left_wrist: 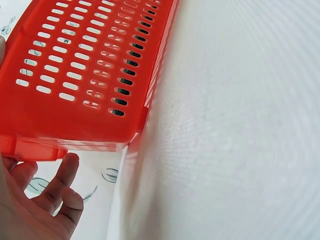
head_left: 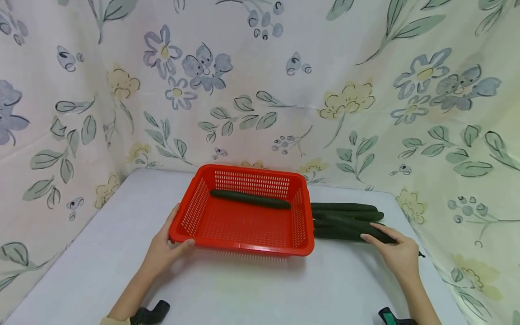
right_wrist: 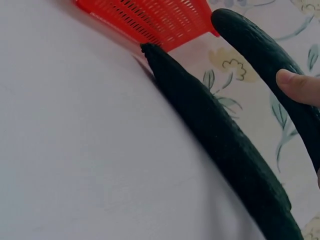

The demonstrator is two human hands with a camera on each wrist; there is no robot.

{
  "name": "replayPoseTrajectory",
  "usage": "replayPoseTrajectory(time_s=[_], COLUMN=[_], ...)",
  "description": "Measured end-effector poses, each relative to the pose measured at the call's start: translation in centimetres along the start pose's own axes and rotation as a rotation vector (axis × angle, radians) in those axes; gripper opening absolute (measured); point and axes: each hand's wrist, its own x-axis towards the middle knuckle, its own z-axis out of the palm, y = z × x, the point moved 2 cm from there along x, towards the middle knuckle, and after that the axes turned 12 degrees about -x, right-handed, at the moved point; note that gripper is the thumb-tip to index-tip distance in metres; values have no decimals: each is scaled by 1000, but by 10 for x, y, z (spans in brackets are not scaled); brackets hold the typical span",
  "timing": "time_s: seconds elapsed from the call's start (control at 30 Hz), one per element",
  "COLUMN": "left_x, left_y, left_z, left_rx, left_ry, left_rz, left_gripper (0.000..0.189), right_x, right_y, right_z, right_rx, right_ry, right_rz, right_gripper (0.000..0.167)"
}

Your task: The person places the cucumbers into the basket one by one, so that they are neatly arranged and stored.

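Note:
A red plastic basket (head_left: 243, 247) stands on the white table, with one dark green cucumber (head_left: 249, 199) lying along its far side. My left hand (head_left: 160, 253) grips the basket's near left corner, the thumb at the front rim and fingers along the left side. In the left wrist view, curled fingers (left_wrist: 67, 172) show by the rim. My right hand (head_left: 400, 257) pinches another cucumber (right_wrist: 250, 42), held above the table in the right wrist view. Beneath it, a further cucumber (right_wrist: 215, 130) lies on the table.
Several cucumbers (head_left: 345, 206) lie side by side on the table, right of the basket. A white table (head_left: 252, 293) extends in front. Floral cloth (head_left: 260, 81) hangs behind and at both sides.

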Motion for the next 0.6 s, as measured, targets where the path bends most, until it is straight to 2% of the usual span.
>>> replayPoseTrajectory(time_s=[0.3, 0.6], left_x=[2, 0], left_y=[0, -1], left_z=[0, -1], left_rx=[-11, -13], left_ry=[-4, -5], left_rz=[-1, -9], left_gripper=[105, 106], right_x=[11, 17], right_y=[-10, -20], right_z=[0, 10], right_rx=[5, -59], right_ry=[-7, -33], right_rz=[9, 21], right_gripper=[50, 52])
